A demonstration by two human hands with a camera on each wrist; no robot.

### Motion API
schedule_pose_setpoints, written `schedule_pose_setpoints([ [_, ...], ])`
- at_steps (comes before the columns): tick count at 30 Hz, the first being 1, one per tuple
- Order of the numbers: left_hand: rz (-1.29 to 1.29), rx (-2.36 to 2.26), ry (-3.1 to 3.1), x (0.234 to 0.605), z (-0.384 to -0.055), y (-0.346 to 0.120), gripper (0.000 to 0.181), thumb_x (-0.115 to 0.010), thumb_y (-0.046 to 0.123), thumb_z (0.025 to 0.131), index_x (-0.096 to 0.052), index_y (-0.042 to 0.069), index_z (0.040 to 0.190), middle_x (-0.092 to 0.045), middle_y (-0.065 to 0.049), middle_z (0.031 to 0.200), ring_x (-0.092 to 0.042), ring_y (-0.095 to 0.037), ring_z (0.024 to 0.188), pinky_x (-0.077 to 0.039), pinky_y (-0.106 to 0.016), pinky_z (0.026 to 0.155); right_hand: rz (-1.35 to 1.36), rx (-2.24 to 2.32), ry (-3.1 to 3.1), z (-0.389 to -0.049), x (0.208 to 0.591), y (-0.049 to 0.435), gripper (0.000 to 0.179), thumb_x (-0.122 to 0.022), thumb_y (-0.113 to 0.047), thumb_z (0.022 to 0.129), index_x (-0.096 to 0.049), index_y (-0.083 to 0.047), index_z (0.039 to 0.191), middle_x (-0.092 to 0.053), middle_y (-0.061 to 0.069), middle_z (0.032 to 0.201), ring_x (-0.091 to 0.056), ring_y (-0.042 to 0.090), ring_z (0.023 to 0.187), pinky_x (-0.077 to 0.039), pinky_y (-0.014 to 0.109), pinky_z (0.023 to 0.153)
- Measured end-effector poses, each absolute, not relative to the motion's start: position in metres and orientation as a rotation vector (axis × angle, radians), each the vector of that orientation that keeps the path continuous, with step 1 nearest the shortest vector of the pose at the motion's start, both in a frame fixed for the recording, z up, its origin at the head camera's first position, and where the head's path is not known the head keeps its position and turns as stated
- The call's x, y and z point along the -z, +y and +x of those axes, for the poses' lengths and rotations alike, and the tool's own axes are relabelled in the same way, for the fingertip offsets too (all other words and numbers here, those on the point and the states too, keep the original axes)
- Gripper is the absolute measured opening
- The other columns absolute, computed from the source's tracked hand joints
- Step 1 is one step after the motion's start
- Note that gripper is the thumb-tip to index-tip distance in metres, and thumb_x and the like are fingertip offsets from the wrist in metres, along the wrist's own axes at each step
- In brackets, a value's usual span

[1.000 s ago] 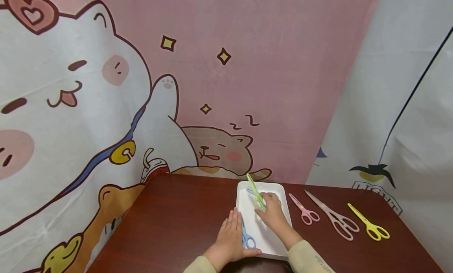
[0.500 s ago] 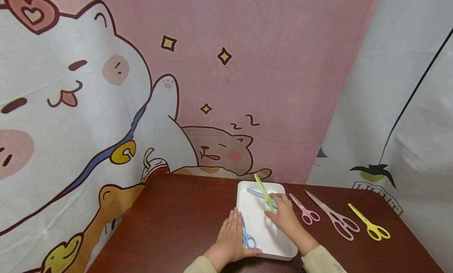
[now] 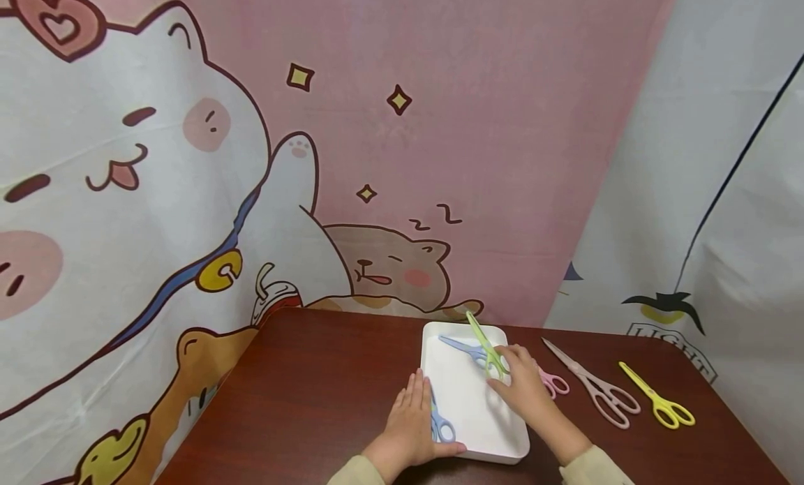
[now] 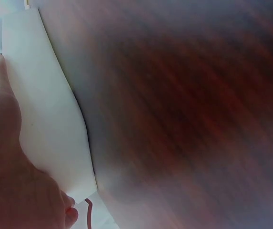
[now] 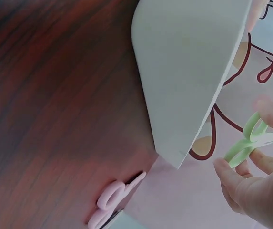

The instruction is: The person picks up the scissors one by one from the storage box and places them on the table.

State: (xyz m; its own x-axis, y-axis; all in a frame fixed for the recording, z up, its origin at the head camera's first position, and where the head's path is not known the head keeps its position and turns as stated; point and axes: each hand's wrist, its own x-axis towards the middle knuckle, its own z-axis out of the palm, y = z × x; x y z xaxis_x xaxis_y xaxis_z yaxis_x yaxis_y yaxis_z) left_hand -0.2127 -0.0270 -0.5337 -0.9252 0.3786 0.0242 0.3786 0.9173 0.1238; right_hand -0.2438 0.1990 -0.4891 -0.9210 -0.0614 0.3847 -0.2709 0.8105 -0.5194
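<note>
Left hand (image 4: 19, 174) at lower left touches white tray (image 4: 50, 100), its side wall slanting down from upper left; blurry red-brown tabletop (image 4: 188, 105) fills centre and right.

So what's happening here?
A person's right hand has green scissors in its grip, over a white tray. The left hand rests against the tray's left side. Inside lie blue scissors and, nearer, a second blue pair. Pink scissors, pale-pink scissors and yellow scissors lie on the table to its right.
</note>
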Motion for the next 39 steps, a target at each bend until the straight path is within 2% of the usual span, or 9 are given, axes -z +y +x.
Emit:
schedule_pose_setpoints([
  [7, 0.605, -0.239, 3.06, 0.525, -0.21, -0.026, 0.13, -0.04, 0.093, 0.062, -0.02, -0.001, 0.149, -0.014, -0.021, 0.157, -0.018, -0.031, 0.145, -0.028, -0.043, 0.112, 0.264, -0.792, -2.645, -0.237, 0.487, 0.208, 0.055, -0.08, -0.011, 0.072, -0.058, 0.003, 0.121, -0.048, 0.03, 0.127, -0.048, 0.05, 0.11, -0.042, 0.06, 0.087],
  [16, 0.603, -0.225, 3.06, 0.524, -0.21, -0.026, 0.129, -0.043, 0.091, 0.062, -0.021, -0.002, 0.148, -0.015, -0.021, 0.157, -0.018, -0.031, 0.144, -0.028, -0.043, 0.112, 0.264, -0.742, -2.645, -0.23, 0.491, 0.225, 0.056, -0.081, -0.009, 0.071, -0.059, 0.002, 0.121, -0.051, 0.029, 0.122, -0.05, 0.047, 0.105, -0.044, 0.056, 0.08],
  [27, 0.617, -0.225, 3.092, 0.535, -0.213, -0.027, 0.131, -0.033, 0.095, 0.06, -0.02, 0.0, 0.149, -0.013, -0.019, 0.157, -0.017, -0.03, 0.145, -0.028, -0.042, 0.112, 0.259, -0.704, -2.621, -0.222, 0.495, 0.243, 0.06, -0.082, -0.009, 0.068, -0.057, 0.006, 0.121, -0.052, 0.027, 0.116, -0.05, 0.042, 0.098, -0.041, 0.054, 0.076],
  [34, 0.616, -0.252, 3.084, 0.533, -0.213, -0.027, 0.131, -0.036, 0.095, 0.059, -0.022, 0.0, 0.149, -0.015, -0.019, 0.157, -0.018, -0.031, 0.145, -0.029, -0.043, 0.112, 0.294, -0.698, -2.551, -0.216, 0.492, 0.252, 0.061, -0.083, -0.008, 0.065, -0.058, 0.006, 0.119, -0.054, 0.028, 0.113, -0.05, 0.048, 0.101, -0.039, 0.058, 0.077],
  [39, 0.606, -0.252, 3.08, 0.534, -0.213, -0.026, 0.133, -0.035, 0.096, 0.058, -0.02, 0.001, 0.149, -0.013, -0.018, 0.158, -0.016, -0.03, 0.145, -0.028, -0.043, 0.112, 0.321, -0.664, -2.505, -0.213, 0.492, 0.258, 0.061, -0.086, -0.008, 0.061, -0.06, 0.005, 0.115, -0.056, 0.027, 0.109, -0.055, 0.044, 0.097, -0.038, 0.056, 0.076],
])
